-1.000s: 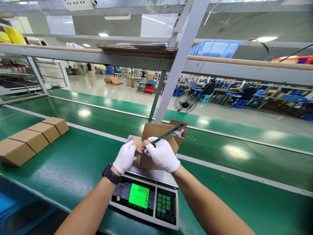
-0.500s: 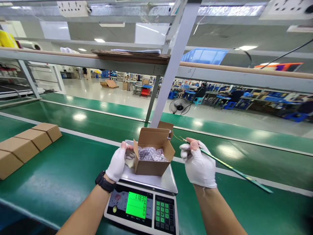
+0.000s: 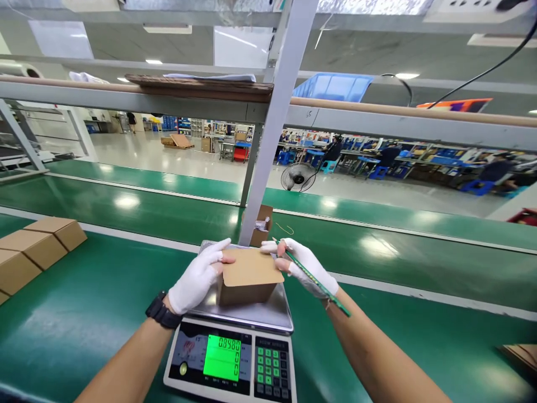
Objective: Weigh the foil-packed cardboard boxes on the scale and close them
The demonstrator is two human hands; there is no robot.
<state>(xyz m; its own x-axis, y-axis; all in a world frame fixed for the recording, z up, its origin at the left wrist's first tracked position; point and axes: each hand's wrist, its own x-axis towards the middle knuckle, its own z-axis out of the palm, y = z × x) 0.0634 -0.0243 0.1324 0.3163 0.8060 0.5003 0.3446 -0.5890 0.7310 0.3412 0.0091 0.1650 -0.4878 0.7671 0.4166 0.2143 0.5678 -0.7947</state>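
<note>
A brown cardboard box [image 3: 248, 292] rests on the metal pan of a weighing scale [image 3: 230, 358], whose green display is lit. The lid is folded over the top, so the contents are hidden. My left hand [image 3: 197, 280], in a white glove with bare fingertips, touches the lid's left side, fingers apart. At the box's right side, my right hand [image 3: 304, 267], gloved the same way, holds a thin green stick [image 3: 312, 278] slanting down to the right, with its fingers at the lid's edge.
Several closed cardboard boxes [image 3: 37, 246] stand in a row at the left. Behind the scale are an upright metal post [image 3: 274, 117] and an open box [image 3: 263, 226]. A fan [image 3: 298, 178] stands beyond the green belts. Another box edge [image 3: 522, 358] shows at lower right.
The box's lid has come down over the bagged contents. Both hands have moved onto its sides, the right one leftward with the stick. The display reading has changed.
</note>
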